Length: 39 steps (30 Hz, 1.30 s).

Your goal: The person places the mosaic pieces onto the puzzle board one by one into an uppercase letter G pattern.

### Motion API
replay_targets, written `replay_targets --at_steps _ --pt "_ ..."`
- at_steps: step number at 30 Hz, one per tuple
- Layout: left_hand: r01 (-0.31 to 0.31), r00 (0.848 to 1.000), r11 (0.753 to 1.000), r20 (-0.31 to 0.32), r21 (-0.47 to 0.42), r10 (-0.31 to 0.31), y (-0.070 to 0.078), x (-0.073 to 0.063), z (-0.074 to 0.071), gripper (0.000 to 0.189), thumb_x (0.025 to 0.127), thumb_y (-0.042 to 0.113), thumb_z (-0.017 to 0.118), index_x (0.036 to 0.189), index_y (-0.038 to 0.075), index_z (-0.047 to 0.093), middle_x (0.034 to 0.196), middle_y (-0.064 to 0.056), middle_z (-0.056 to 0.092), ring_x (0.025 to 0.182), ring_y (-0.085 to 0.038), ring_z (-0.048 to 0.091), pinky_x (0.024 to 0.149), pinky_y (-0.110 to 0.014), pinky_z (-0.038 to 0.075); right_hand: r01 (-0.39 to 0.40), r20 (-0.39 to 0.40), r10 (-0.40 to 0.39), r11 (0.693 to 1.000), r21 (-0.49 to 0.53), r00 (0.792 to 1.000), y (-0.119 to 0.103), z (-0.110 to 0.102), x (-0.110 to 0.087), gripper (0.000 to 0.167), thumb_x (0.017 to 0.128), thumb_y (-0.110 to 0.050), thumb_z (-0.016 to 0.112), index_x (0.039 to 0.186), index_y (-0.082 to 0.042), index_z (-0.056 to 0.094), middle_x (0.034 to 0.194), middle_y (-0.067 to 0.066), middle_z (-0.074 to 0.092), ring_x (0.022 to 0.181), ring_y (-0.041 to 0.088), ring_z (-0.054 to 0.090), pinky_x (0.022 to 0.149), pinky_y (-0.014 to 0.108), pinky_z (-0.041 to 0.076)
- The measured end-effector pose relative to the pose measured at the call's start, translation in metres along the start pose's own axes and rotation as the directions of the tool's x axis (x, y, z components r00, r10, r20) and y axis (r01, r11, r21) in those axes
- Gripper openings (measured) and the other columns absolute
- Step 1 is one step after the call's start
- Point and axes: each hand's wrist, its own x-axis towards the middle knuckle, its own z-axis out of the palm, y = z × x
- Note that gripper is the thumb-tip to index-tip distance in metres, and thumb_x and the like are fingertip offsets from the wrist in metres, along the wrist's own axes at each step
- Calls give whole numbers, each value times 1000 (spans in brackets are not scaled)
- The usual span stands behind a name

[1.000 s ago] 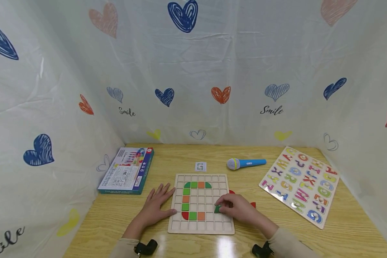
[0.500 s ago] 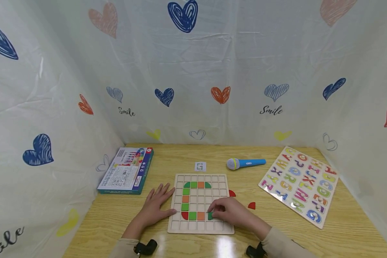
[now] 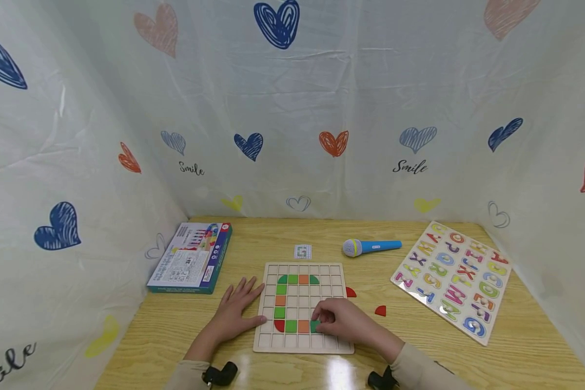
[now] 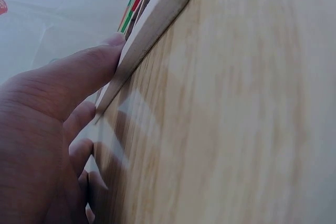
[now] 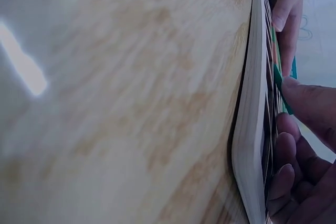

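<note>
A wooden grid board lies on the table. Green, orange and red tiles sit in its cells in a C-like outline, such as an orange tile in the lower row. My right hand pinches a dark green tile at the cell to the right of that orange one. In the right wrist view the green tile shows by the thumb tip, its full shape hidden. My left hand lies with fingers spread on the table at the board's left side, its thumb touching the board's edge.
Two loose red quarter-round tiles lie right of the board, one red tile by its edge, another red tile farther out. A small pattern card, a blue toy microphone, an alphabet puzzle and a box stand around.
My right hand has moved left and slightly down over the board with the dark green tile, bringing it beside the orange tile. The left hand has stayed in place.
</note>
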Motion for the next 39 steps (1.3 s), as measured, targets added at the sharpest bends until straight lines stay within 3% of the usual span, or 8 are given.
replay_targets --at_steps 13,22,29,39 --pt "-3 1000 1000 11 4 3 1 0 -2 82 91 58 67 159 21 38 169 -7 19 156 -33 6 124 -55 -4 54 -15 -55 998 -38 998 2 3 1 10 93 -16 75 102 -19 73 82 -16 55 74 1 50 66 20 47" --pt "-4 1000 1000 5 -2 4 1 -1 -1 82 91 58 67 159 21 39 169 -7 20 156 -33 6 124 -55 -4 47 -19 -48 998 -49 999 3 4 2 10 93 -16 75 101 -21 73 82 -16 55 73 1 51 66 20 47" --pt "-1 1000 1000 7 2 1 -1 0 1 82 91 59 67 159 21 39 169 -7 20 156 -33 6 124 -56 -3 -23 -30 23 1000 1 999 7 0 -4 13 93 -16 74 106 -19 73 84 -14 59 76 3 53 67 21 49" --pt "-2 1000 1000 8 6 2 -1 0 0 82 91 58 67 159 21 39 169 -7 20 156 -34 6 124 -56 -3 -84 -110 80 996 -37 991 21 -25 -24 13 96 -17 72 109 -17 72 88 -12 59 78 5 53 67 23 48"
